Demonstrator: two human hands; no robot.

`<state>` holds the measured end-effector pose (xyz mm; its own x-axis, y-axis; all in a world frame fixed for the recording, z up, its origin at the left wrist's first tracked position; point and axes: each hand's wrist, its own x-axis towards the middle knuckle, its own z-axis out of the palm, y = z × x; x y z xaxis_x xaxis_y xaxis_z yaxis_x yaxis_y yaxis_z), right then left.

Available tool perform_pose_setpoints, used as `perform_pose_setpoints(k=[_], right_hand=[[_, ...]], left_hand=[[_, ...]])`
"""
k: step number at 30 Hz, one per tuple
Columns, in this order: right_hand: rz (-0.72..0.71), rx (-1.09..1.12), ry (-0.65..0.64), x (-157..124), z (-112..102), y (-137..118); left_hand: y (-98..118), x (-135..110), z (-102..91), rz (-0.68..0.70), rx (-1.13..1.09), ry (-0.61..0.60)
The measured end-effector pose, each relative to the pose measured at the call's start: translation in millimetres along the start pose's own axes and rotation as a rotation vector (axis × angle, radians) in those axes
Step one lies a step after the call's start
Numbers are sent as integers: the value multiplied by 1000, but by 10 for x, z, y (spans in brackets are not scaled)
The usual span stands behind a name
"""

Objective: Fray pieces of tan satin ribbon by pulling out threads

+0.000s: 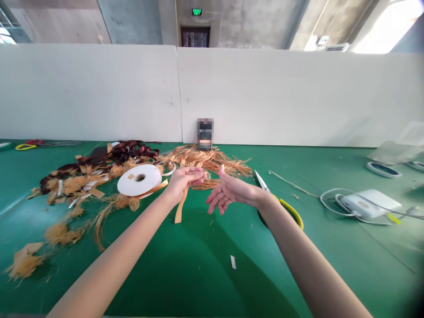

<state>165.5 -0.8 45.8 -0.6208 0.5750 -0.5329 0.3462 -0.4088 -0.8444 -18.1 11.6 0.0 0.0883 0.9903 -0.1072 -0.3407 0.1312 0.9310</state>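
My left hand (186,180) is closed, thumb and fingers pinched together, over the middle of the green table. A tan ribbon (179,211) hangs below it, its cut end loose. Part of the ribbon is hidden inside the fingers. To the right, my right hand (230,191) is open with its fingers spread, holding nothing. A white ribbon spool (132,187) lies left of my left hand, a strip of tan ribbon at its lower edge. Behind both hands spreads a bundle of tan raffia strands (228,162). Yellow-handled scissors (291,213) lie partly under my right forearm.
Dark brown ribbon (122,152) and frayed tan tufts (62,232) litter the left side. A white power adapter (371,203) with cables sits at right, near a tape roll (383,169). A small device (205,134) leans on the white partition (281,97). Another pair of scissors (26,146) lies far left.
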Motion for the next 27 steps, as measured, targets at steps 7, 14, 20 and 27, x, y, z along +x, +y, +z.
perform_pose_setpoints(k=[7, 14, 20, 27], right_hand=[[-191, 89, 767, 241, -177, 45], [-763, 262, 420, 3, 92, -190], [-168, 17, -190, -87, 127, -82], [-235, 183, 591, 130, -35, 58]], left_hand=[[17, -124, 34, -65, 89, -47], [-115, -12, 8, -42, 112, -35], [38, 59, -17, 39, 55, 32], [125, -151, 3, -40, 155, -95]])
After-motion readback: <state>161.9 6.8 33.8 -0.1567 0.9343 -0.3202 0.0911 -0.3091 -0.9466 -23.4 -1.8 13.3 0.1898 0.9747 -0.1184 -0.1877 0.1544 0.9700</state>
